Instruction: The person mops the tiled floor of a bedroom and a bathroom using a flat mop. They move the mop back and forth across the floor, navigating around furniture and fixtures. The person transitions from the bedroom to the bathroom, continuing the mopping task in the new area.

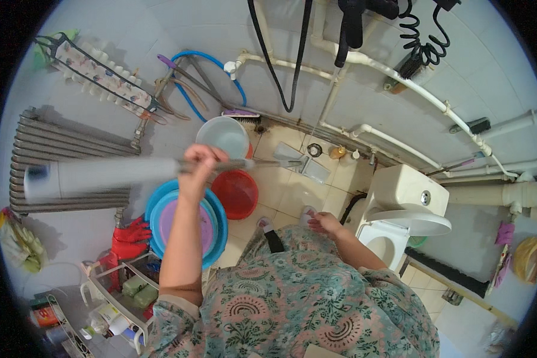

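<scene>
My left hand (198, 166) is raised in front of me and clenched around a long grey pole (101, 174), gripping it about where the thick blurred part on the left narrows into a thinner metal rod that runs right toward a flat head (292, 161) out over the floor tiles. The pole lies roughly level across the scene, its fat end reaching left in front of the ribbed radiator (59, 149) on the wall.

My right hand (326, 223) is low and near me, resting against the front of my flowered dress (292, 298); its fingers look loosely curled, and I cannot tell whether it holds anything.

Below my left forearm sits a stack of basins on the floor: a blue basin (218, 238) with a purple one (167, 221) nested inside. Just right of them is a red basin (237, 194), and farther off, by the wall, a pale bucket (224, 136). A pair of red rubber gloves (128, 235) hangs to the left of the blue basin, above a small white rack (110, 286) with bottles and soap.

To the right stands a white toilet (400, 209) with its lid open, its tank against the wall. White pipes (400, 80) run along the far tiled wall, and a blue hose (191, 98) loops near a tap on the far left.
</scene>
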Demonstrator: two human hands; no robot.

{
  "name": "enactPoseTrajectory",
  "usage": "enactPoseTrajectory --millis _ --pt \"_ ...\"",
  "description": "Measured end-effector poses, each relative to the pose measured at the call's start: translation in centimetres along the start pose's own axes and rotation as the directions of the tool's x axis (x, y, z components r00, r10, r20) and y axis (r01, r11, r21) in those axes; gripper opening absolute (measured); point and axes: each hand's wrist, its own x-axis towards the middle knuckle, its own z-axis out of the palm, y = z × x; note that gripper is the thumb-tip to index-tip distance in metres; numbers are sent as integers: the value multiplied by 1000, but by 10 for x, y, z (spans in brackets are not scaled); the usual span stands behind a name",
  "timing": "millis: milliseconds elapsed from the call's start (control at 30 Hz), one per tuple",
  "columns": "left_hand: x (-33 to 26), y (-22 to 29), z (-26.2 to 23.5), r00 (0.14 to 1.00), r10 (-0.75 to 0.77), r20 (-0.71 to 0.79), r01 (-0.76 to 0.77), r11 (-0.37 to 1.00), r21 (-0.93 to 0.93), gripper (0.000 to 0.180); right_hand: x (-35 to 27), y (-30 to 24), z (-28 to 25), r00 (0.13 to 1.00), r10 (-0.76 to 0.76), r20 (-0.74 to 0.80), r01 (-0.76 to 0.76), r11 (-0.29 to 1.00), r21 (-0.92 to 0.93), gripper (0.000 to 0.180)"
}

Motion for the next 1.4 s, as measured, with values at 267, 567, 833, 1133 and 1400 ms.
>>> enactPoseTrajectory --millis 267,567,833,1133,1400 --pt "-44 46 54 981 122 -152 -152 967 -207 21 18 -68 128 972 26 234 -162 795 585 73" --pt "-46 142 -19 935 123 -332 -255 886 -388 27 62 -67 202 987 -133 85 -7 499 867 25" --pt "-114 124 -98 850 -38 -525 -157 934 -321 26 70 -35 237 986 47 -162 80 716 693 6" --pt "-186 140 -140 860 -119 -496 131 991 -11 18 70 -4 261 958 15 -285 118 889 443 17" --pt "-186 182 -155 802 35 -596 65 987 145 24 49 -17 306 980 -34 -194 101 933 346 62"
